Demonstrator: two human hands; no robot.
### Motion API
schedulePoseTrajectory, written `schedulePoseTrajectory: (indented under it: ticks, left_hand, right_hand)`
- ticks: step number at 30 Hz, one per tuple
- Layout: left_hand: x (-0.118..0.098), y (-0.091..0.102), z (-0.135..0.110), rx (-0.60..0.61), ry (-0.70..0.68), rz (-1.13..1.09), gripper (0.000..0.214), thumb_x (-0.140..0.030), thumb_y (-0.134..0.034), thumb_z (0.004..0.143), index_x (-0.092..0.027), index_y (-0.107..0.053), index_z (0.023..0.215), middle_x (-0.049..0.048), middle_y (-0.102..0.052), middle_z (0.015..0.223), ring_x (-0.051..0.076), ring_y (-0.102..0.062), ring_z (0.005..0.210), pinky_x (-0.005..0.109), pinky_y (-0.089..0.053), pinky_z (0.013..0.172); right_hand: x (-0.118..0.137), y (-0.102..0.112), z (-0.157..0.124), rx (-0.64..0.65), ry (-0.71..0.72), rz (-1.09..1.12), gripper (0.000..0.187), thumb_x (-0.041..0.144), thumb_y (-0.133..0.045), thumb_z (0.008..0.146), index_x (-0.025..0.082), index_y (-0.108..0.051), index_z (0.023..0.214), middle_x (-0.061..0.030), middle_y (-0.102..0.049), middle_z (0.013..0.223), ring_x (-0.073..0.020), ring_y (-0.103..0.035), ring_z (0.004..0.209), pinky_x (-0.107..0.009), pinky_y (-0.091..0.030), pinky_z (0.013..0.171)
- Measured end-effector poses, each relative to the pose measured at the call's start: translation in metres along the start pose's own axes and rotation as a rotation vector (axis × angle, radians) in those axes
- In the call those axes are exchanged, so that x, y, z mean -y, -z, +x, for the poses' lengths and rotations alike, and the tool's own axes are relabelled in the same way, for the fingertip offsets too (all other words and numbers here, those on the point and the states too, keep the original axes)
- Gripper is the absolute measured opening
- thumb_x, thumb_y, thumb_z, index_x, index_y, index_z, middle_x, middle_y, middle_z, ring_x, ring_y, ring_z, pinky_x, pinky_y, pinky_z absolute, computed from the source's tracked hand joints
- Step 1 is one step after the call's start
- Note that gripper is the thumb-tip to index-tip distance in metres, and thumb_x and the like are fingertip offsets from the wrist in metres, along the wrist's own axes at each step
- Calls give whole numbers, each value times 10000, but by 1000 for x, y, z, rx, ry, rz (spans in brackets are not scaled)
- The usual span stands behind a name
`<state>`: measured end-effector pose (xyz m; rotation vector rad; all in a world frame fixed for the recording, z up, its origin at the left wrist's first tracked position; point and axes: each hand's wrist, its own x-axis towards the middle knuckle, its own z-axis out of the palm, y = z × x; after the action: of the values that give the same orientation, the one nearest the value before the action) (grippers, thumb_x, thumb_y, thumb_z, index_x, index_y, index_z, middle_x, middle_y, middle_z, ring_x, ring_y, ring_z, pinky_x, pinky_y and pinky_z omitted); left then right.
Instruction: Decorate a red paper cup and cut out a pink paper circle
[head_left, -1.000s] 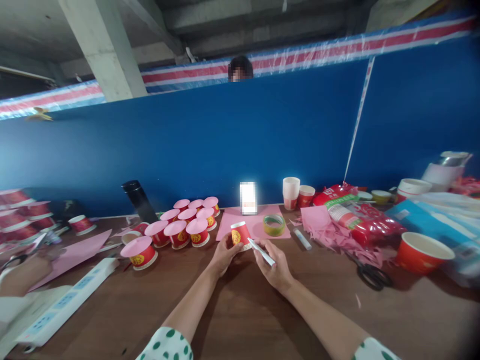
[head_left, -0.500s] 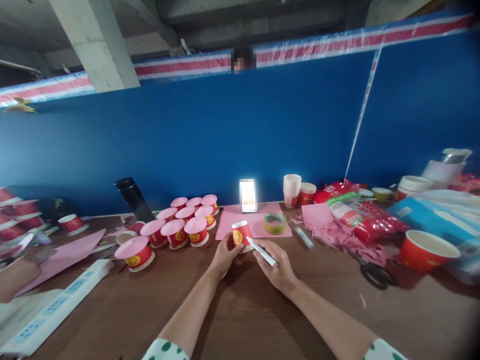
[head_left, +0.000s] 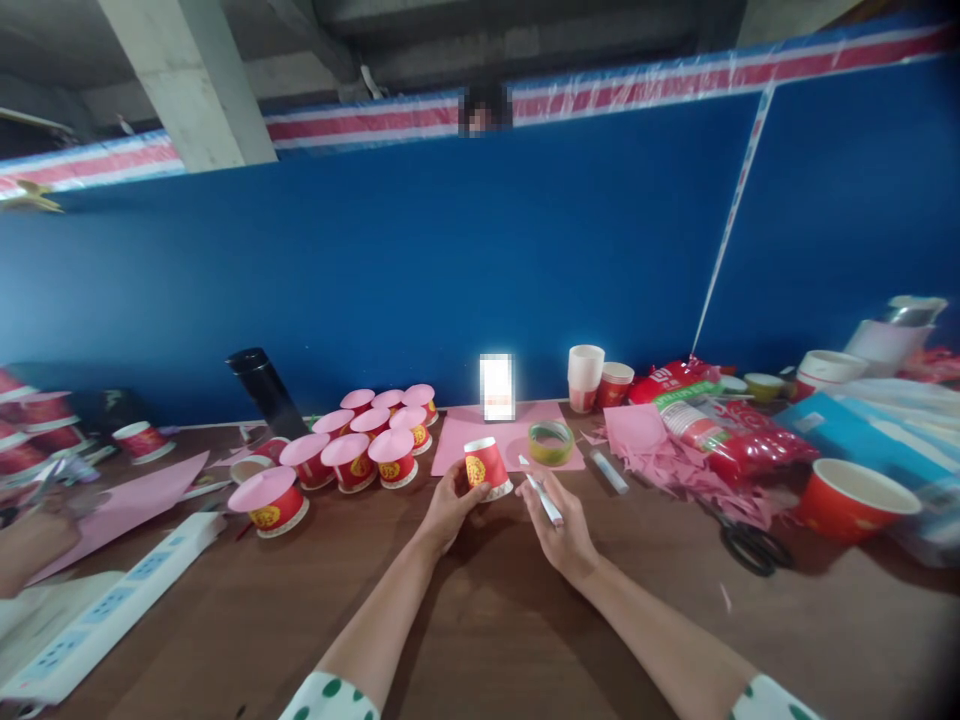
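Note:
My left hand (head_left: 450, 512) grips a small red paper cup (head_left: 487, 466) by its left side. The cup has a yellow print and a white scalloped edge round its lower end, and its pale narrow end faces up. Between the fingers of my right hand (head_left: 561, 525) is a white pen (head_left: 544, 500) with a pointed tip, angled up and left, a short gap from the cup. Left of my hands stand several similar red cups topped with pink paper discs (head_left: 346, 450). Behind the held cup lie pink paper sheets (head_left: 457, 430) and a roll of yellow-green tape (head_left: 550, 443).
Scissors (head_left: 754, 548), pink scraps (head_left: 675, 460), a red plastic bag (head_left: 720, 430) and a red-orange cup (head_left: 856, 502) lie to the right. A power strip (head_left: 112, 610) and another person's hand (head_left: 37, 535) are at left. A blue partition (head_left: 420, 260) runs behind the table.
My right hand has drawn the pen away from the cup, a little to the right. The cup stays in my left hand, now showing more of its right side.

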<state>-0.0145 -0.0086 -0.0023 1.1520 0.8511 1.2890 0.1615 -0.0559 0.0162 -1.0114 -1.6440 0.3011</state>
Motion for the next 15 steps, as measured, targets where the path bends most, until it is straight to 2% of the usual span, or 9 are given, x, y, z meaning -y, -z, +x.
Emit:
schedulePoseTrajectory:
  ticks: [7, 12, 15]
  left_hand:
    - [-6, -5, -2, -7, 21, -95, 500, -249, -727, 621, -163, -542, 1078, 104, -616, 1064, 233, -583, 961, 375, -422, 864]
    - [-14, -5, -5, 35, 54, -220, 414, -245, -693, 671, -178, -555, 1055, 83, -627, 1011, 193, -604, 868, 309, -464, 754]
    - [-18, -3, -7, 83, 46, -239, 397, -245, -674, 692, -184, -557, 1067, 81, -624, 1003, 184, -601, 853, 314, -465, 755]
  right_hand:
    - [-6, -3, 1, 22, 12, -27, 238, 224, -396, 883, 186, -545, 1065, -84, -643, 959, -201, -616, 888, -278, -496, 762]
    - [-11, -6, 0, 28, 0, -62, 266, 204, -417, 868, 188, -512, 1116, -76, -636, 1014, -188, -620, 886, -284, -487, 789]
    - [-12, -7, 0, 53, 5, -98, 289, 207, -441, 853, 189, -495, 1137, -81, -629, 1046, -200, -604, 947, -308, -476, 833]
